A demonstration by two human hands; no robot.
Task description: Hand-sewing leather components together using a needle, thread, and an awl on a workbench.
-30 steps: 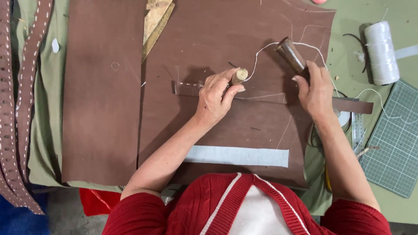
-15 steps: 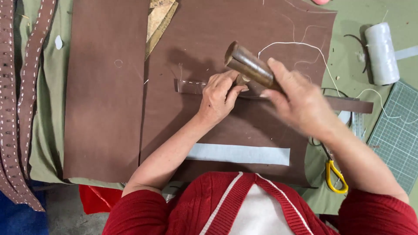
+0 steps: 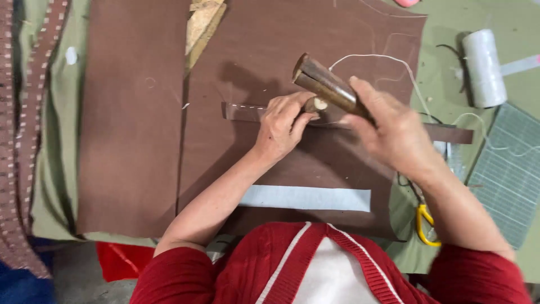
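While left hand (image 3: 284,125) pins strap (image 3: 349,121), mallet (image 3: 326,85) in right hand (image 3: 394,132) just above.

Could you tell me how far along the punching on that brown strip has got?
Holes already run along the strip's left end. The left hand steadies a punch on it while the right hand swings a mallet above. The strip's right stretch looks unpunched.

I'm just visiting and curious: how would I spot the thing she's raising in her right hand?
Start at the big brown leather sheet covering the green table. Above its narrow brown strip, the right hand grips a mallet: a dark wooden cylinder, the only thing lifted off the surface.
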